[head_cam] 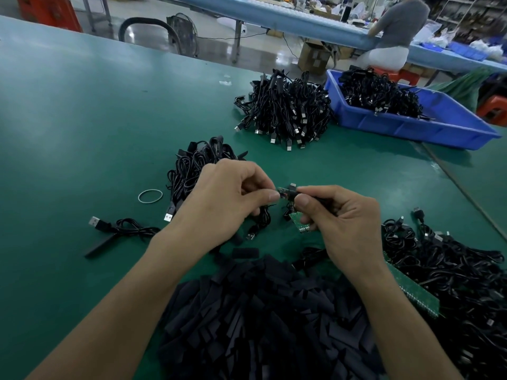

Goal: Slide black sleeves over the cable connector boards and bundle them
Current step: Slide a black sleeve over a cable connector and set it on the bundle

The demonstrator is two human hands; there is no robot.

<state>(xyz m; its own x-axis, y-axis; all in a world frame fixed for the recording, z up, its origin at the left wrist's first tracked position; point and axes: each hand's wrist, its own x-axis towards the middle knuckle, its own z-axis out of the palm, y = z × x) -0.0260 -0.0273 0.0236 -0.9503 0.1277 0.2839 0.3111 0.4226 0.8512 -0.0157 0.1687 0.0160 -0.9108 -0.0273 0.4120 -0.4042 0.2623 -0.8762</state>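
Observation:
My left hand and my right hand meet above the green table. Between their fingertips sits a small connector board; the left thumb and finger pinch its left end. The right hand pinches a black sleeve at the board's right end and also holds a green board lower in its fingers. A black cable hangs below the hands. A big heap of loose black sleeves lies close to me.
A small cable pile lies behind my left hand, a rubber band and one sleeved cable to its left. Bundled cables and a blue bin stand farther back. Unsleeved cables lie right. A person sits beyond.

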